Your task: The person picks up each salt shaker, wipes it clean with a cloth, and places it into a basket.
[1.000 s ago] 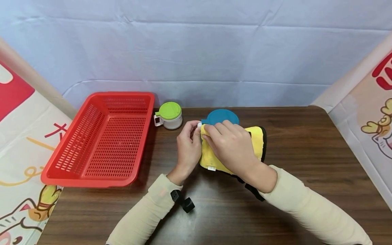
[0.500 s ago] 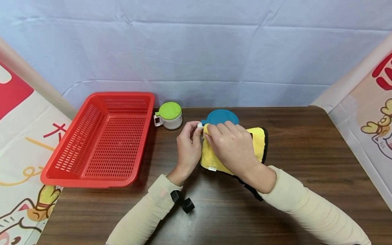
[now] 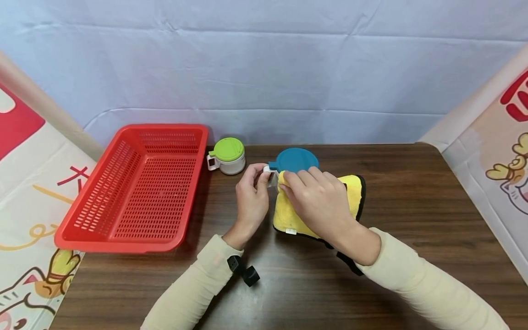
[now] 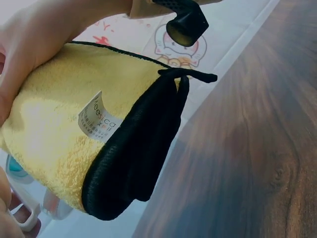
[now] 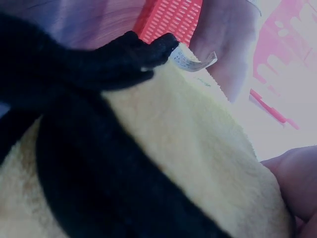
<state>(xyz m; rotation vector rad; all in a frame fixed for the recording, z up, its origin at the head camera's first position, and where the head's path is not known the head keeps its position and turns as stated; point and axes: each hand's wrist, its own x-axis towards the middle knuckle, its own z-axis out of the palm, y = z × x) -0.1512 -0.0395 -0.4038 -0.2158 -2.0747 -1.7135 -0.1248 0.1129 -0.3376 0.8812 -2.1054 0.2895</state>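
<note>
A clear-bodied jar with a blue lid is at the back middle of the table. My left hand pinches its white handle, also visible at the lower left of the left wrist view. My right hand grips a folded yellow towel with black edging and holds it by the jar's near side. The towel hides most of the jar's body. A small white label sticks out from the towel in the left wrist view. In the right wrist view, the towel fills most of the picture.
A red perforated basket stands on the left of the brown wooden table. Between it and my left hand is a smaller jar with a green lid and white handle. A pale cloth backdrop hangs behind the table.
My right hand and the towel have moved a little right and toward me. The blue-lidded jar and my left hand have shifted slightly left, and more of the handle shows.
</note>
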